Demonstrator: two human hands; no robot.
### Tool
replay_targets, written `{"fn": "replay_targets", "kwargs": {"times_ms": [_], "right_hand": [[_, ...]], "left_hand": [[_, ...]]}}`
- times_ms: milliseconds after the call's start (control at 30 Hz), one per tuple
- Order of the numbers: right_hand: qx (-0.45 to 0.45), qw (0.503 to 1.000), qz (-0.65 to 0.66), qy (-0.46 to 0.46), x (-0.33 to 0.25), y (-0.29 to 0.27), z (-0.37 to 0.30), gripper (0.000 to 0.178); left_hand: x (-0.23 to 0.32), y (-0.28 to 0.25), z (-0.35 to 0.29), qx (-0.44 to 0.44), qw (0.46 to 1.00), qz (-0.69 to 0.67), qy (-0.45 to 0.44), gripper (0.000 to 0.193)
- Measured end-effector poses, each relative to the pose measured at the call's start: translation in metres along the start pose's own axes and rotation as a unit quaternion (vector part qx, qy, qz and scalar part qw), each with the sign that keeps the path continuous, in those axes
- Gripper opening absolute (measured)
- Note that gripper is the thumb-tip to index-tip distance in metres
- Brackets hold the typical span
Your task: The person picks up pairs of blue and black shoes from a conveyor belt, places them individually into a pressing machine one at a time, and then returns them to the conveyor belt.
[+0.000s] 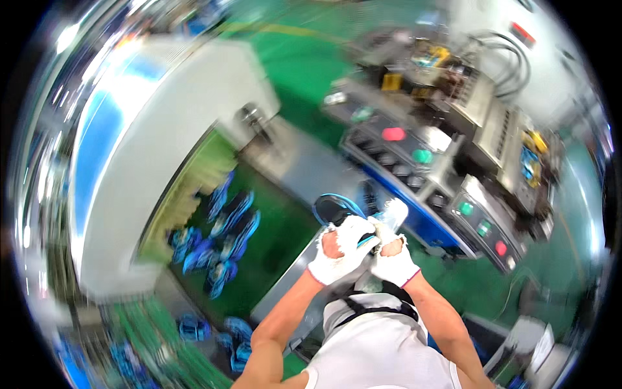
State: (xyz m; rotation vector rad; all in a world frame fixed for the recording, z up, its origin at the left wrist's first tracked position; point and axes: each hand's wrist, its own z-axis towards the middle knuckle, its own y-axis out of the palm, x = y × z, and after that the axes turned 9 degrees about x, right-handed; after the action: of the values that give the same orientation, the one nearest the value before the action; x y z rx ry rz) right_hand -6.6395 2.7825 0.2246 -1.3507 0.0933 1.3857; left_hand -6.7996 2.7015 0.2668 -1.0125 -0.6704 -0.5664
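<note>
In front of my body both hands, in worn white gloves, are close together on a dark shoe (338, 209) with a bright blue edge. My left hand (343, 249) is closed on it, the back of the glove torn open. My right hand (392, 253) is closed beside it, fingertips near the shoe's blue rim. Just beyond the right fingers shows a whitish, see-through blur (394, 214) that I cannot identify. Gloves and motion blur hide where the fingertips press.
At left, several blue-and-black shoes (227, 223) lie on a green conveyor belt (272, 227) coming out of a white machine housing (162, 136). At right stands a machine with control panels (402, 155) and coloured buttons. More shoes (236, 337) sit at the lower left.
</note>
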Motion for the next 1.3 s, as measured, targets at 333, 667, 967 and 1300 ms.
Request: {"fn": "replay_targets", "kwargs": {"times_ms": [333,667,967,1300], "right_hand": [[0.435,0.67,0.463,0.385,0.069,-0.278,-0.136,0.038],[0.641,0.599,0.189,0.441,0.064,-0.277,-0.247,0.064],[0.525,0.751,-0.067,0.394,0.139,-0.319,-0.21,0.044],[0.27,0.828,-0.053,0.489,0.412,-0.491,0.102,0.063]], "left_hand": [[0.189,0.251,0.243,-0.121,0.958,-0.241,0.101,0.045],[0.193,0.591,0.348,-0.192,0.976,0.103,-0.029,0.086],[0.168,0.507,0.403,-0.208,0.964,-0.109,-0.121,0.047],[0.115,0.175,0.181,-0.205,0.888,-0.248,-0.328,0.061]]}}
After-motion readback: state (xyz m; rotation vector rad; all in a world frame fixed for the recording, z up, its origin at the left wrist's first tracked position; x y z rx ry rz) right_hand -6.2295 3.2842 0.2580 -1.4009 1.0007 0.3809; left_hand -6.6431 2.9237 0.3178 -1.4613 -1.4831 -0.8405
